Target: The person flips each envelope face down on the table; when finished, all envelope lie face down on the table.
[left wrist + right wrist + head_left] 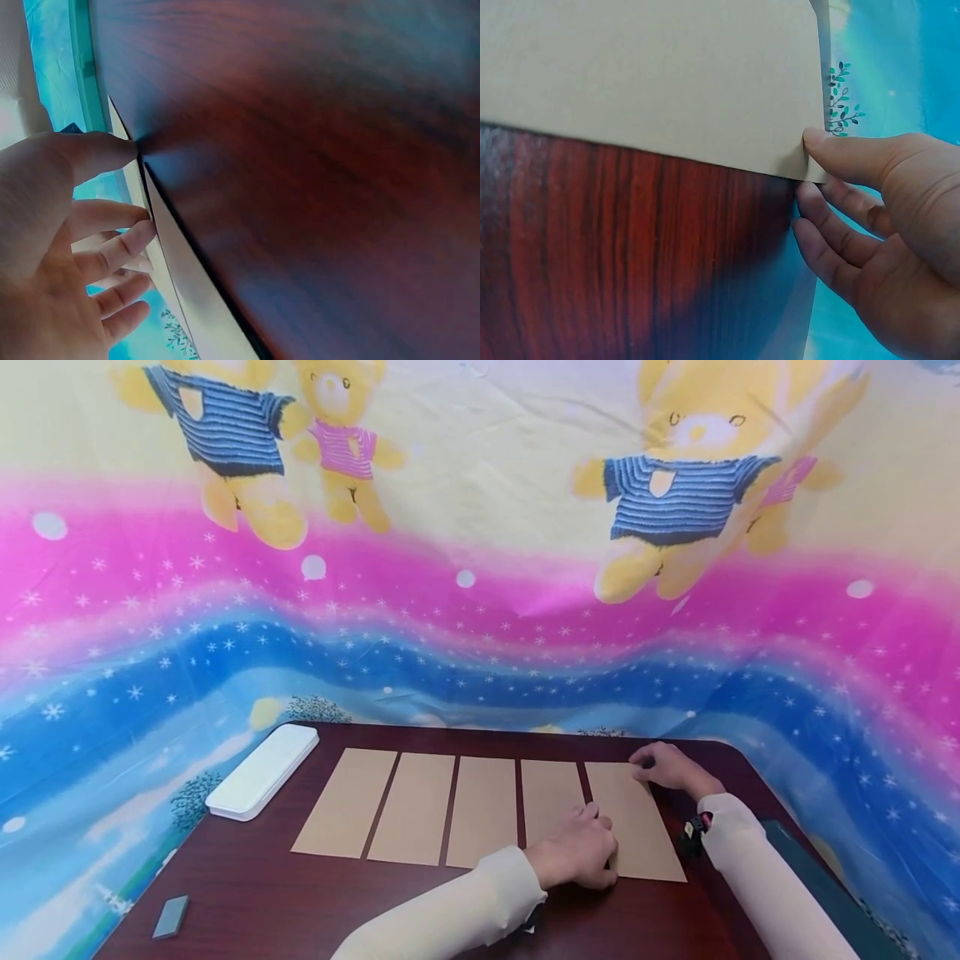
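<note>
Several brown rectangular cards lie side by side in a row on the dark red table. Both hands are at the rightmost brown card (628,810). At its near left corner, my left hand (581,847) has its thumb on the near edge and its fingertips by the left edge, next to the neighbouring card (547,789). My right hand (671,766) pinches the far right corner. In the right wrist view its thumb (840,154) lies over that corner, with the fingers at the side edge. The card looks flat on the table.
A white oblong case (262,772) lies at the table's far left. Nearer, a small grey-blue block (171,917) rests near the left edge. A dark green flat thing (817,877) lies along the right side. Behind the table (247,893) hangs a printed cloth.
</note>
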The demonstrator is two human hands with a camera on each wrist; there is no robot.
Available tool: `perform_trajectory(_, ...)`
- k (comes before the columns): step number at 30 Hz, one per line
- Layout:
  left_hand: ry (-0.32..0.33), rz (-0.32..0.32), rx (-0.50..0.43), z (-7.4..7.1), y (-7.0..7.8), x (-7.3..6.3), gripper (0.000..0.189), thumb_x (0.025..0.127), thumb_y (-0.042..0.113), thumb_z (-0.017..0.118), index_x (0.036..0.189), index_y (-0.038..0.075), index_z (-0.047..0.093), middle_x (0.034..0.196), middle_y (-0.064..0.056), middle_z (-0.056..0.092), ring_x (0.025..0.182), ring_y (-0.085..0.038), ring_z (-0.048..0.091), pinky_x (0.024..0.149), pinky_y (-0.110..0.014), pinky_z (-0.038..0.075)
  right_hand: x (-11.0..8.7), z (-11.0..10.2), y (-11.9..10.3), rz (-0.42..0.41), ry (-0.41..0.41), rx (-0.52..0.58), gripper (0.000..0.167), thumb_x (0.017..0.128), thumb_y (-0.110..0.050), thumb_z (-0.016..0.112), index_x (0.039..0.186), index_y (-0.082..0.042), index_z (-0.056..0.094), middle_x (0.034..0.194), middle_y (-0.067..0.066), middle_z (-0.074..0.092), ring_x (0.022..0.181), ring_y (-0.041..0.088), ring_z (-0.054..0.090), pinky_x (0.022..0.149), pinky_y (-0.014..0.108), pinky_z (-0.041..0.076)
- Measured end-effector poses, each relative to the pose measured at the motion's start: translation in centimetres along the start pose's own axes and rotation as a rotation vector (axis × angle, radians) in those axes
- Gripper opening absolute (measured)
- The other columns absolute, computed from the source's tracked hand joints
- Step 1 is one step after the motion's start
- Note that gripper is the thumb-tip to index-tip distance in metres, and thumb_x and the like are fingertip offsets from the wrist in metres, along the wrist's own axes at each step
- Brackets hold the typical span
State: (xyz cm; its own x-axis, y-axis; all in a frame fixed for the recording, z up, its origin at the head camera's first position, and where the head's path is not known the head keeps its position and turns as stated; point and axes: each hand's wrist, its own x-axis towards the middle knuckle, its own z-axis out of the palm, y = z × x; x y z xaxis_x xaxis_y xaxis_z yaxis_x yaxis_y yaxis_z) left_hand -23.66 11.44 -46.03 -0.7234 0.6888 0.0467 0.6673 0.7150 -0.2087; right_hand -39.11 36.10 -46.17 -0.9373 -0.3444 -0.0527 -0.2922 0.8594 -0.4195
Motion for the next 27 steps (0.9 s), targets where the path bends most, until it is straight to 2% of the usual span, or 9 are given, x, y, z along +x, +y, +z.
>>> perform_trajectory(10, 0.011, 0.023, -0.014, 0.1, 0.1, -0.1, 0.017, 0.086, 0.059, 0.071, 0.078, 0.044, 0.072, 0.099, 0.017, 0.061, 0.096, -0.01, 0.048, 0.083, -0.023, 0.037, -0.5, 0.2, 0.5, -0.027, -0.002, 0.0, 0.025, 0.097, -0.016, 0.07, 0.117, -0.002, 0.074, 0.126, 0.026, 0.066, 0.113, 0.043, 0.064, 0.093, 0.057, 0.055)
perform_trajectory(19, 0.012, 0.055, -0.027, 0.0, 0.1, -0.1, 0.015, 0.088, 0.057, 0.07, 0.079, 0.045, 0.072, 0.094, 0.018, 0.058, 0.091, -0.008, 0.044, 0.081, -0.022, 0.035, -1.0, 0.1, 0.5, -0.021, -0.01, 0.003, 0.025, 0.097, -0.016, 0.07, 0.118, -0.003, 0.074, 0.126, 0.026, 0.066, 0.112, 0.043, 0.064, 0.092, 0.057, 0.055)
perform_trajectory(22, 0.017, 0.094, -0.061, -0.2, -0.4, -0.5, 0.016, 0.091, 0.058, 0.067, 0.093, 0.043, 0.074, 0.098, 0.017, 0.059, 0.091, -0.008, 0.044, 0.081, -0.02, 0.035, -1.0, 0.2, 0.4, -0.04, -0.005, -0.006, 0.029, 0.097, -0.017, 0.071, 0.121, 0.0, 0.072, 0.126, 0.027, 0.066, 0.113, 0.044, 0.064, 0.092, 0.058, 0.055)
perform_trajectory(24, 0.038, 0.137, -0.082, -0.4, -0.9, -1.1, 0.027, 0.094, 0.059, 0.063, 0.111, 0.04, 0.074, 0.105, 0.016, 0.062, 0.094, -0.007, 0.047, 0.084, -0.019, 0.037, -0.9, 0.3, 0.1, -0.059, 0.022, -0.013, 0.033, 0.097, -0.019, 0.071, 0.124, 0.0, 0.071, 0.128, 0.028, 0.065, 0.114, 0.045, 0.063, 0.093, 0.058, 0.054)
perform_trajectory(27, 0.082, 0.204, -0.143, -1.0, -2.4, -2.8, 0.046, 0.099, 0.058, 0.057, 0.136, 0.032, 0.066, 0.12, 0.013, 0.065, 0.106, -0.006, 0.054, 0.095, -0.018, 0.041, -1.0, 0.2, -1.1, -0.131, 0.087, 0.004, 0.04, 0.098, -0.025, 0.07, 0.13, 0.0, 0.068, 0.135, 0.03, 0.061, 0.113, 0.045, 0.065, 0.091, 0.059, 0.054)
